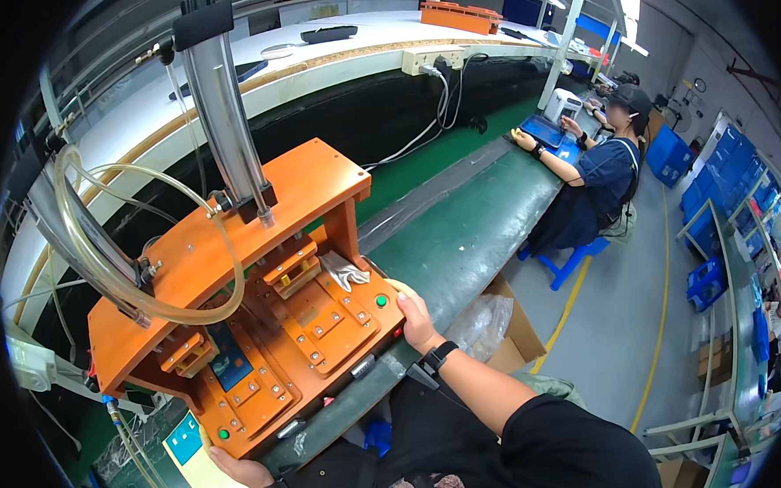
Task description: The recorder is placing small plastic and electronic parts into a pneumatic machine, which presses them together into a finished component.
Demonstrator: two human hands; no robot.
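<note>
An orange pneumatic press (260,206) stands tilted across my view on the green bench, with two upright metal cylinders and clear air hoses on it. My right hand (415,319) holds its right side, fingers curled at the edge beside a green button (381,301). At its lower left corner, my left hand (242,471) grips the side near another green button (223,433); some of its fingers are hidden. A flat blue piece (230,365) lies in the left bay. Crumpled silvery material (345,271) rests at the back of the right bay.
The green bench (462,234) runs off to the far right, where a person (612,154) sits handling something over a blue tray (542,130). An open cardboard box (510,325) with clear plastic stands right of the bench. Yellow paper (197,472) lies by my left hand.
</note>
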